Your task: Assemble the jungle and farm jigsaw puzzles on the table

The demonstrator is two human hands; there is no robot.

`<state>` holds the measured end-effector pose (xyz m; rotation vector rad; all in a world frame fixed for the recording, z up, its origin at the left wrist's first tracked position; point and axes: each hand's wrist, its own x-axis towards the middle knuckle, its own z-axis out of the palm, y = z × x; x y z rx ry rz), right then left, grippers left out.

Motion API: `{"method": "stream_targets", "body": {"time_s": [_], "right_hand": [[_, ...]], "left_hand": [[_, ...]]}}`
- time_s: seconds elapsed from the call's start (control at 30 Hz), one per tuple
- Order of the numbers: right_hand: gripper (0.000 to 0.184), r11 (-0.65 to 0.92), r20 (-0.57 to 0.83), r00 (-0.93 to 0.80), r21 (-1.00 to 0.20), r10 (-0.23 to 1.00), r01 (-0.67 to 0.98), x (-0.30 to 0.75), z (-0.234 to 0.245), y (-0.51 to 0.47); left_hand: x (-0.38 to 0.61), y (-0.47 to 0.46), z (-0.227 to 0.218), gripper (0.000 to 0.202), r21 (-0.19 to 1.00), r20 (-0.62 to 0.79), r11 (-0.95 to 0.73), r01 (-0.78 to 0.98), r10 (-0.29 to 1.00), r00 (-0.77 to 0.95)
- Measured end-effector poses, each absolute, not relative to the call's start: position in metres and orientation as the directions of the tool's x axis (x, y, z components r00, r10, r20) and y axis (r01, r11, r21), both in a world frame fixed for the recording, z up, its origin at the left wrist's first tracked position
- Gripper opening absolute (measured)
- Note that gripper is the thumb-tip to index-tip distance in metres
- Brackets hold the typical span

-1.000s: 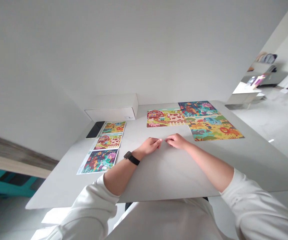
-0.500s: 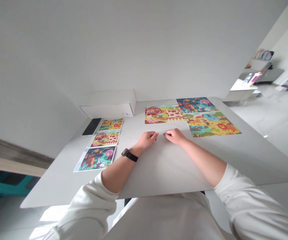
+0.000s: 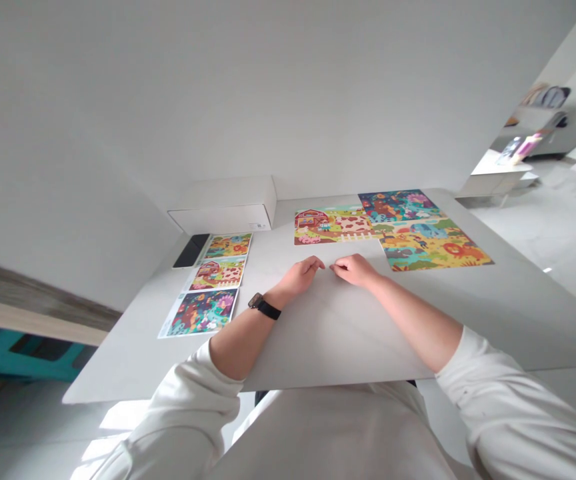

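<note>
Head view: left hand (image 3: 299, 279) and right hand (image 3: 354, 269) rest empty on the worktop (image 3: 348, 333), fingers loosely curled. The right lies nearer the jigsaw puzzle (image 3: 393, 230), ahead and rightward; the left nearer the picture cards (image 3: 217, 274).

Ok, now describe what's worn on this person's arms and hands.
The left hand and right hand are bare, with no gloves. The arms come out of loose off-white sleeves, the left sleeve and the right sleeve. A smartwatch with a black strap sits on the left wrist.
</note>
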<state>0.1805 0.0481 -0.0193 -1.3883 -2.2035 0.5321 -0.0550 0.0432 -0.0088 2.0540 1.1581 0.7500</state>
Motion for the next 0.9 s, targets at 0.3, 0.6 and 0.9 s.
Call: {"method": "stream_targets", "body": {"time_s": [0.3,0.6,0.9], "right_hand": [[0.022,0.325,-0.07,-0.479,-0.647,0.875,0.689,0.203,0.005,0.075],[0.022,0.269,0.082,-0.258,-0.402,0.963,0.875,0.254,0.025,0.174],[0.04,0.144,0.096,-0.135,-0.098,0.986,0.985,0.262,-0.004,0.25]], "left_hand": [[-0.06,0.07,0.011,0.071,0.709,0.07,-0.283,0.646,0.94,0.335],[-0.05,0.179,0.022,0.034,0.533,0.287,-0.39,0.751,0.918,0.274],[-0.02,0.271,-0.009,0.041,0.265,0.232,-0.375,0.888,0.919,0.319]]}}
